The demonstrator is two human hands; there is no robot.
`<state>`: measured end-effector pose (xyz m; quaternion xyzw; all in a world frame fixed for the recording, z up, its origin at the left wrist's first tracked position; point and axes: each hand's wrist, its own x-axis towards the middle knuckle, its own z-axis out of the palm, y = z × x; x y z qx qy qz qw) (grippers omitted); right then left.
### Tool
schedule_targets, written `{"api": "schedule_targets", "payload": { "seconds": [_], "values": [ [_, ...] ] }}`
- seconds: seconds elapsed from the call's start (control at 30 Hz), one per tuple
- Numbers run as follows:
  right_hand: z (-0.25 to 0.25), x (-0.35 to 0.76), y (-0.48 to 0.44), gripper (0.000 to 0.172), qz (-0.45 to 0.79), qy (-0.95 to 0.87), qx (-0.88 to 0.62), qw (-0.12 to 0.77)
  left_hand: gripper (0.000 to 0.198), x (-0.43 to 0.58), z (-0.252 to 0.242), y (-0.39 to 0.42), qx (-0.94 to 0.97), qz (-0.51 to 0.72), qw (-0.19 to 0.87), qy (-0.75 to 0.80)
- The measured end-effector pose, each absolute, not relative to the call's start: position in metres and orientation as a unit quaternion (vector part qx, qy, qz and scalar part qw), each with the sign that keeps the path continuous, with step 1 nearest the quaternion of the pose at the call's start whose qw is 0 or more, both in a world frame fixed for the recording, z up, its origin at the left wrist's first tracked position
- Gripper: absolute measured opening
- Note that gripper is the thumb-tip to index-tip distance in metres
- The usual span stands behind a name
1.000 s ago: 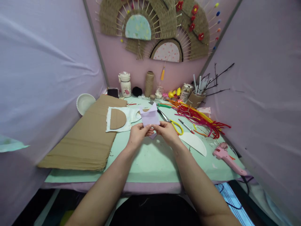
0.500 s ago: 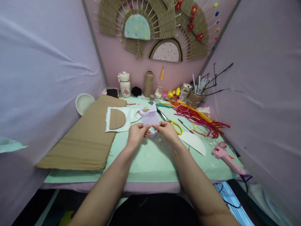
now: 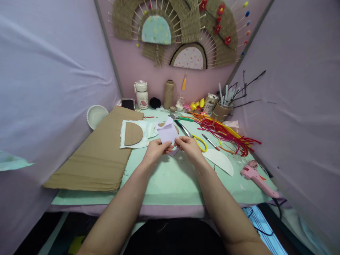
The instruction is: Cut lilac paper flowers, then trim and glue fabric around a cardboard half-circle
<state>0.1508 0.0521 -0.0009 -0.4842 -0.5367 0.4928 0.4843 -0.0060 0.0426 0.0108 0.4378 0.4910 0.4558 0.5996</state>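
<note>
A small lilac sheet (image 3: 168, 132), creased and with a notch in its far edge, is held up above the table; paper or cloth, I cannot tell which. My left hand (image 3: 156, 150) pinches its near left corner between thumb and finger. At the near right corner, my right hand (image 3: 187, 146) has its fingertips closed on the edge. Another bit of lilac material (image 3: 174, 152) shows below the fingers. Just beyond my right hand lie scissors with yellow handles (image 3: 199, 142). To the left, a half-round cardboard piece (image 3: 133, 134) rests on white cloth (image 3: 146, 132).
Large cardboard (image 3: 92, 159) covers the table's left side. On the right are a white half-round piece (image 3: 220, 163), a pen (image 3: 211, 141), red and yellow pipe cleaners (image 3: 228, 134) and a pink glue gun (image 3: 256, 177). A bottle (image 3: 141, 95) and a twine spool (image 3: 169, 95) stand behind.
The lilac sheet has tilted and shifted slightly left. My right fingers have slid a little along its right corner, while my left hand keeps its pinch.
</note>
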Motion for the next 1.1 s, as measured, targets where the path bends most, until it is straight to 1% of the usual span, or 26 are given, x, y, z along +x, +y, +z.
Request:
{"api": "schedule_targets", "payload": {
  "seconds": [0.13,0.4,0.67,0.87,1.1],
  "values": [
    [0.0024,0.1468,0.0486,0.028,0.509,-0.532,-0.477,0.481,0.023,-0.0048,0.0109,0.0421,0.454,0.465,0.586,0.483],
    [0.0034,0.1483,0.0489,0.028,0.516,-0.518,-0.48,0.484,0.024,-0.0075,0.0182,0.0405,0.441,0.447,0.571,0.528],
    [0.0047,0.1513,0.0493,0.028,0.522,-0.511,-0.494,0.472,0.014,-0.013,0.0129,0.0436,0.416,0.437,0.609,0.515],
    [0.0084,0.1535,0.0478,0.023,0.483,-0.51,-0.52,0.486,0.015,-0.0139,0.0136,0.0424,0.407,0.448,0.607,0.516],
    [0.0054,0.1526,0.0502,0.023,0.494,-0.502,-0.507,0.497,0.021,-0.0104,0.0138,0.0459,0.393,0.467,0.601,0.516]
  ]
}}
